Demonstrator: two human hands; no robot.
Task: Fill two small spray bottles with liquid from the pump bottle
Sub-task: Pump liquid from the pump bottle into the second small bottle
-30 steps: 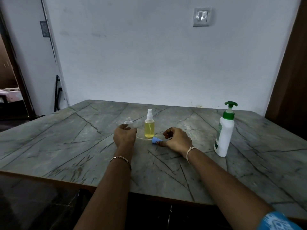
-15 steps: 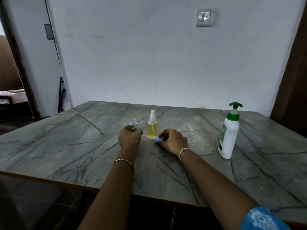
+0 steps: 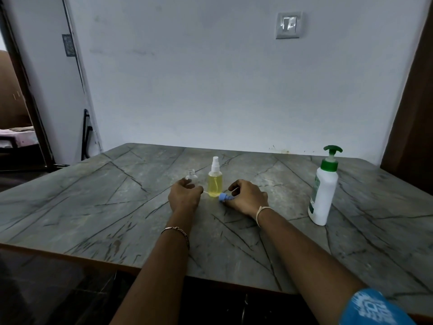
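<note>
left hand (image 3: 185,195): curled loosely round the base of the empty bottle (image 3: 191,177). Fingers look wrapped on it, though the palm hides the contact, so call it a light steadying hold.
right hand (image 3: 248,198): pinched on the blue spray head (image 3: 223,197), knuckles resting on the table (image 3: 93,207). A thin dip tube (image 3: 206,191) seems to trail off it toward 9 o'clock, faint and hard to follow.
empty bottle: upright, clear, threaded neck open at the top, poking up at 12 o'clock from the left hand.
blue spray head: lying on its side, long axis roughly 3 to 9 o'clock, tube end pointing at the left hand. So it's sideways to the neck it has to go down into.
full bottle (image 3: 215,180): yellow liquid, white sprayer on, standing upright between the two hands and just beside the empty one at its 3 o'clock. Looks done.
pump bottle (image 3: 323,191): white with green pump, upright, well apart at 3 o'clock from the right hand. Right hand is clearly the nearer one.
my read: empty one still has nothing in it, so I'd guess the right hand has to drop the blue head and go out to 3 o'clock for the pump while the left keeps the bottle steady.
watch out: the full bottle sits right in the lane between the hands, easy to knock.
</note>
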